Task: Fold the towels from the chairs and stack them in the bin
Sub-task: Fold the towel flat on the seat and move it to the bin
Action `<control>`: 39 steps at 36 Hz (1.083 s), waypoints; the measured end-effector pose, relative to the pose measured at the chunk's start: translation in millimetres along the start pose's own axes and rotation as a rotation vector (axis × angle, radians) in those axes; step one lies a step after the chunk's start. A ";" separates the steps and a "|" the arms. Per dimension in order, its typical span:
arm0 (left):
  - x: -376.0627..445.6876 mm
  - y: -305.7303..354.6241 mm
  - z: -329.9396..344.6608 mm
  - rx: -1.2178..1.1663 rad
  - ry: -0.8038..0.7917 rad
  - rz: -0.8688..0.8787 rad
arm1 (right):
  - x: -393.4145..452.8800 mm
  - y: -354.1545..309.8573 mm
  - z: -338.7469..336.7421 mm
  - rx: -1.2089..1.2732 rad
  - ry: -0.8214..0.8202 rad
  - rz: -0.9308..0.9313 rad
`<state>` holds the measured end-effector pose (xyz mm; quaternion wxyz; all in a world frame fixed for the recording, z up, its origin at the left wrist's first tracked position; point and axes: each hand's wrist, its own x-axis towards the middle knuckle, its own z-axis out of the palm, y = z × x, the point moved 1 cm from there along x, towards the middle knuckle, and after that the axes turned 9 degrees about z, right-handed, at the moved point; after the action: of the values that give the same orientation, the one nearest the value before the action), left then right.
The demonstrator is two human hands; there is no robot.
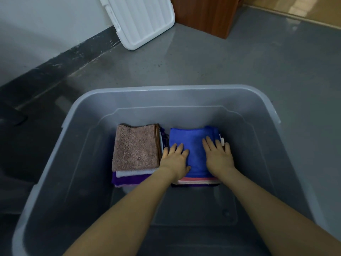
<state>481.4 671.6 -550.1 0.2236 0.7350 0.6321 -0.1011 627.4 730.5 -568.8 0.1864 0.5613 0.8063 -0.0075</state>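
Both forearms fill the near edge of my feed, reaching fwd & down into the bin [265, 111].

Item 1 – blue towel [195, 154]: folded, top of the right-hand stack inside the bin, toward its far half. Small white tag shows at its right edge.

Item 2 – left hand [175, 159]: flat on the blue towel's left edge, fingers straight & spread, palm down, gripping nothing. Sits right at the gap between the two stacks.

Item 3 – right hand [218, 156]: flat on the towel's right half, fingers straight & slightly fanned, palm down, gripping nothing.

Item 4 – right stack, under the blue one: pink, pale & dark purple layers visible at the near edge only; I can't count them for sure.

Item 5 – brown towel [135, 147]: folded, top of the left stack, just beside the blue one. White towel [134, 172] & purple towel [127, 179] layers stick out below it at the near side.

Item 6 – bin: grey translucent plastic, rounded corners, stands on grey floor [239, 67]. Near half of its bottom bare.

Item 7 – white ribbed lid [142, 19]: leans vs. the wall, far left, well apart from the bin.

Item 8 – wooden cabinet [204, 13]: far centre, just right of the lid.
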 end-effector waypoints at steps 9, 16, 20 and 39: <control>-24.7 -9.1 -28.0 -0.083 0.115 0.055 | -6.0 -6.7 -31.9 0.111 -0.054 -0.065; -65.2 -20.5 -78.3 -0.069 0.244 -0.014 | -20.2 -23.9 -82.3 0.113 0.078 -0.137; -110.0 -29.9 -112.9 -0.059 0.372 -0.060 | -42.8 -39.8 -131.9 0.185 0.137 -0.166; -421.2 -81.0 -243.1 -0.087 0.969 -0.155 | -227.1 -184.0 -366.1 0.594 0.636 -0.576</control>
<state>293.9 418.4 -170.9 -0.0739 0.6383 0.7197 0.2629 421.5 538.7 -194.3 -0.2447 0.3202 0.9078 -0.1162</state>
